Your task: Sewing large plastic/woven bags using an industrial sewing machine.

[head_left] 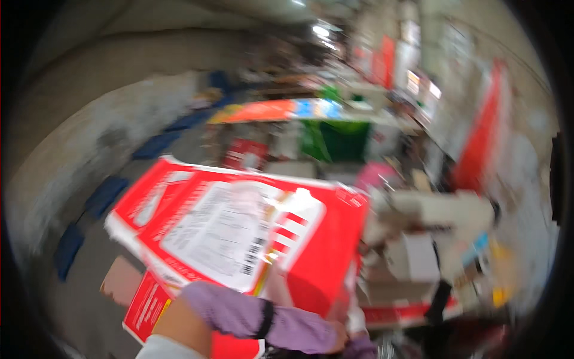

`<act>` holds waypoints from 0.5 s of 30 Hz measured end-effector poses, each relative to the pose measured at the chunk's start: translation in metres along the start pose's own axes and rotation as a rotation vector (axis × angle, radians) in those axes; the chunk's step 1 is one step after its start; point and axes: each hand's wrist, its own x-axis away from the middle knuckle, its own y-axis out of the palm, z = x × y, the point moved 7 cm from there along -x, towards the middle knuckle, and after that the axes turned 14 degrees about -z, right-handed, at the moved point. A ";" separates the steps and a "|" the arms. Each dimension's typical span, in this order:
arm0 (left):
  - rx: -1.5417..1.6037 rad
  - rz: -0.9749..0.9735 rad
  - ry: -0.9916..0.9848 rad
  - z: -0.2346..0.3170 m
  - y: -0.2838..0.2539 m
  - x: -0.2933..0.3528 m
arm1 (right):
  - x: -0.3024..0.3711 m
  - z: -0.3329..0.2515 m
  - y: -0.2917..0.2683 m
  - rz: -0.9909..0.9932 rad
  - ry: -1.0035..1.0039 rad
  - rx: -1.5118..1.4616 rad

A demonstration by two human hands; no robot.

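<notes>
A large red-and-white printed cardboard piece [326, 251], flat-looking, lies tilted in front of me; a white panel with dark print covers its middle. My left arm, in a purple sleeve with a black band, crosses its near edge. My left hand [341, 337] is at the piece's lower right corner, blurred, its fingers not readable. Close beside it a second bit of purple sleeve [362, 347] shows; my right hand there is mostly hidden or smeared. Below the left side sits another red printed carton [143, 308].
Blue flat pieces [106, 196] lie along the wall at left. Farther off stands a table with a green cloth [335, 140] and an orange-and-blue cover [263, 110]. Open cardboard boxes [412, 257] crowd the right, beside a pale rounded machine part [442, 209].
</notes>
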 end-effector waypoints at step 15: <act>-0.266 -0.597 -0.290 -0.034 -0.147 0.095 | -0.073 -0.040 0.019 -0.486 0.296 0.525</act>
